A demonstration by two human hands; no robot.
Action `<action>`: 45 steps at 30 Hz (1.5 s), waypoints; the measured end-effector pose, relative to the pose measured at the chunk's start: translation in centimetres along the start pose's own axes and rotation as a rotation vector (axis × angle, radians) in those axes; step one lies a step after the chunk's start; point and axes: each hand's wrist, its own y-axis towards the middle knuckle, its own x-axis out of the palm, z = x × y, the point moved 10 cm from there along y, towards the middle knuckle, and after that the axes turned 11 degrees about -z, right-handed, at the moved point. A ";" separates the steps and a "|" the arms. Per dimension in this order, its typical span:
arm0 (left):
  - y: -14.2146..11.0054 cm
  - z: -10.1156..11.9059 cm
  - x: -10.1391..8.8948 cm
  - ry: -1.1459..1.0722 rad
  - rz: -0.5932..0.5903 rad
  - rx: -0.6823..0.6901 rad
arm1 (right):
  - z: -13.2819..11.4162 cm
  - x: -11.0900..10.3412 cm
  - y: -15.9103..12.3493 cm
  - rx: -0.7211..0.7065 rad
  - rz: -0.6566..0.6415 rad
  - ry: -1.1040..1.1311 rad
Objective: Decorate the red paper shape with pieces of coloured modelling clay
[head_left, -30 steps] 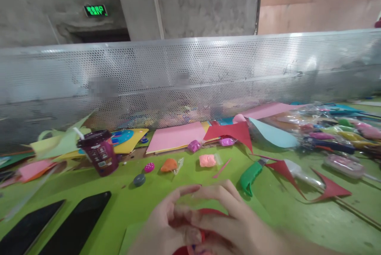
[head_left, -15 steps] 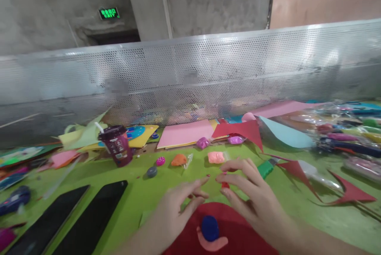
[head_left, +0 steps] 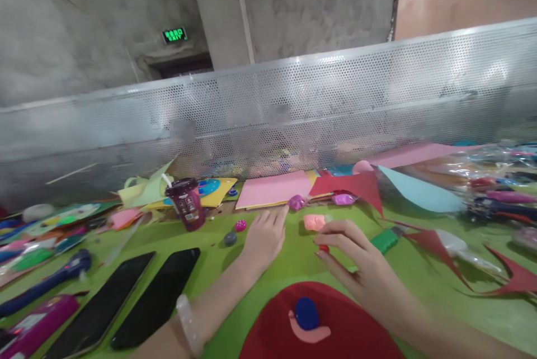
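Observation:
My left hand (head_left: 265, 236) is stretched forward, palm down, over the spot where the orange clay lay; that clay is hidden. Its fingers look extended, and a pale bracelet (head_left: 188, 325) circles the wrist. A small lump of red clay (head_left: 324, 248) is pinched between the thumb and fingers of my right hand (head_left: 356, 269). Below the hands lies a red rounded sheet (head_left: 352, 314) bearing a blue clay disc (head_left: 306, 313) and a curved strip of pink clay (head_left: 311, 335). A pink clay block (head_left: 314, 222) is just beyond my right hand.
Two black phones (head_left: 157, 297) and a purple cup with a straw (head_left: 187, 205) stand on the left. A pink dotted ball (head_left: 240, 225) and grey clay (head_left: 230, 239) lie nearby. Right are a green cutter (head_left: 385, 240) and red paper scraps (head_left: 428, 250). A perforated metal panel (head_left: 293, 107) runs behind.
My left hand has moved forward from above the red sheet to over the orange clay, covering it. My right hand keeps the red clay. The view has shifted slightly left.

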 end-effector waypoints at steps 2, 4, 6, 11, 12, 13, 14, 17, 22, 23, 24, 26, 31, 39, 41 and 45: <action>-0.3 -0.5 0.2 0.055 -0.027 -0.037 | 0.2 0.3 0.0 0.000 -0.014 0.006; -0.6 -1.1 0.6 0.114 -0.066 -0.066 | 0.6 0.9 0.0 0.040 -0.047 0.033; -0.9 -1.8 0.8 0.119 -0.090 -0.090 | 1.3 1.5 -0.1 0.109 -0.078 0.075; -1.1 -3.0 1.1 0.014 -0.104 -0.156 | 4.4 3.0 -0.8 0.381 -0.164 0.247; -1.1 -3.1 1.1 -0.016 -0.103 -0.171 | 4.9 3.2 -1.0 0.411 -0.173 0.280; -1.1 -3.3 1.1 -0.054 -0.103 -0.189 | 5.3 3.4 -1.1 0.426 -0.174 0.310; -1.2 -3.4 1.2 -0.097 -0.105 -0.207 | 5.7 3.6 -1.1 0.432 -0.175 0.340; -1.3 -3.7 1.1 -0.241 -0.108 -0.248 | 6.7 4.2 -1.3 0.461 -0.183 0.431; -1.4 -4.0 1.3 -0.556 -0.098 -0.288 | 7.1 5.1 -1.5 0.551 -0.270 0.451; -1.4 -4.1 1.4 -0.634 -0.091 -0.302 | 7.0 5.1 -1.5 0.556 -0.281 0.441; -1.5 -4.2 1.6 -0.718 -0.084 -0.319 | 6.8 5.2 -1.6 0.554 -0.289 0.445; -1.6 -4.2 2.2 -0.897 -0.074 -0.354 | 6.5 5.5 -1.6 0.532 -0.300 0.496; -1.9 -2.4 3.0 -1.271 -0.097 -0.394 | 7.3 6.2 -2.4 0.596 -0.325 0.536; -2.2 2.5 2.0 -1.688 -0.134 -0.232 | 6.9 6.9 -1.8 0.546 -0.476 0.327; -2.3 3.0 1.8 -1.680 -0.147 -0.202 | 7.1 7.1 -1.9 0.555 -0.469 0.353; -2.3 3.4 1.4 -1.659 -0.155 -0.165 | 7.0 7.2 -2.0 0.571 -0.461 0.405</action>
